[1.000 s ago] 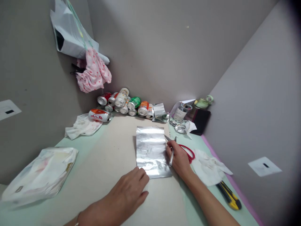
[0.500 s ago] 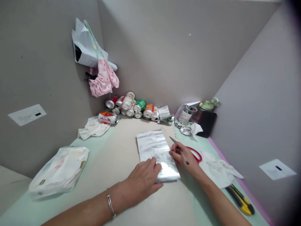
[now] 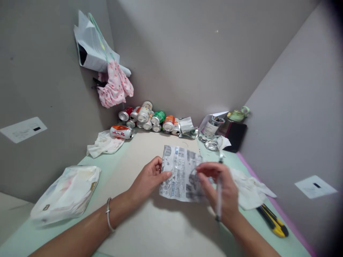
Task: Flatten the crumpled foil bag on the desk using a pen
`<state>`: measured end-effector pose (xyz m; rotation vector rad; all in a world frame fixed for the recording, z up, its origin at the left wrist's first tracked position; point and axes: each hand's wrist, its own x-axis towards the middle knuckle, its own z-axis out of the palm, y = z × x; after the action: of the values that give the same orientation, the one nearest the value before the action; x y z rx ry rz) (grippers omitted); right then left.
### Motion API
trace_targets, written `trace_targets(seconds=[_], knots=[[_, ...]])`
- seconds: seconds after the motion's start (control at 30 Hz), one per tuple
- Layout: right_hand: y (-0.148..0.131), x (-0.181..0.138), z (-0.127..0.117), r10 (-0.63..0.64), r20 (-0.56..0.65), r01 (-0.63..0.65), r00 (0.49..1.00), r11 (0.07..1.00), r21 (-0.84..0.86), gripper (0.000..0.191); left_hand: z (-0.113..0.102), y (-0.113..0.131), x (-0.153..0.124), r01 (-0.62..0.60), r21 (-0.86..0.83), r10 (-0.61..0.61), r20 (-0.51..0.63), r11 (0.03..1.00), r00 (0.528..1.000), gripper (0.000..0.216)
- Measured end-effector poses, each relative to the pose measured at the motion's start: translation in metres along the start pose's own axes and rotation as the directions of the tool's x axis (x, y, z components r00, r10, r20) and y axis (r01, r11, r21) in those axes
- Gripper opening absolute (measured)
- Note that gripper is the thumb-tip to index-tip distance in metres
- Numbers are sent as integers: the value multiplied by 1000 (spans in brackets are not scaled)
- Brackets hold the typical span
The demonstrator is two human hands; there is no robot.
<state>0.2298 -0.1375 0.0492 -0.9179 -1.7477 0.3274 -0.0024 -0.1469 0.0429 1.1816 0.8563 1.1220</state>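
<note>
Both my hands hold a flattened metal sheet (image 3: 180, 174) lifted off the table, its printed grey-and-white side facing me. My left hand (image 3: 148, 178) pinches the sheet's left edge with thumb and fingers. My right hand (image 3: 222, 191) grips the right edge and also holds a thin silver pen-like tool (image 3: 219, 189) that points down along the back of the hand. The sheet hangs above the beige board (image 3: 139, 153) on the table.
Several drink cans (image 3: 146, 117) lie piled at the back wall, one orange can (image 3: 121, 131) apart on a white cloth (image 3: 103, 144). A plastic bag (image 3: 65, 194) sits left. Right: white tissue (image 3: 252, 189), yellow utility knife (image 3: 272, 221), glass jar (image 3: 211, 126), black case (image 3: 235, 136).
The sheet lay shiny side up on the board under my left palm; now both hands have lifted and turned it over, printed side showing. The pen has swung downward in my right hand.
</note>
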Motion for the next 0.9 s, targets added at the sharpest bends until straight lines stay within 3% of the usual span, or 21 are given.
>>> trace_targets(seconds=[0.03,0.1,0.2,0.4,0.47,0.53,0.6,0.67,0.73,0.9], knots=[[2,-6,7,-59,152,69,987,996,-63,21,-5,-8,3,26,15,-26,1,1000,1000,50],[9,-16,21,-100,432,181,896,972,-151,36,-15,-24,7,62,59,-61,-15,996,998,48],[20,-27,38,-69,574,194,816,968,-159,51,-26,-41,7,120,134,-113,-58,984,992,43],[26,-31,42,62,581,26,811,989,-142,51,-37,-46,10,190,260,-183,-54,947,982,38],[25,-28,39,135,554,-111,822,991,-76,40,-39,-46,12,181,308,-173,-56,934,983,37],[25,-23,36,236,521,-335,820,937,102,31,-40,-46,12,173,350,-160,-67,921,985,34],[26,-18,33,332,507,-525,795,796,301,39,-40,-46,12,176,377,-161,-73,909,984,33],[26,-14,31,394,511,-611,764,696,377,55,-40,-46,11,188,390,-175,-69,901,982,33],[26,-12,31,428,542,-655,723,673,342,58,-40,-45,11,198,397,-189,-62,896,980,34],[28,-13,38,456,630,-733,629,618,284,41,-41,-45,13,211,405,-202,-64,890,977,35]])
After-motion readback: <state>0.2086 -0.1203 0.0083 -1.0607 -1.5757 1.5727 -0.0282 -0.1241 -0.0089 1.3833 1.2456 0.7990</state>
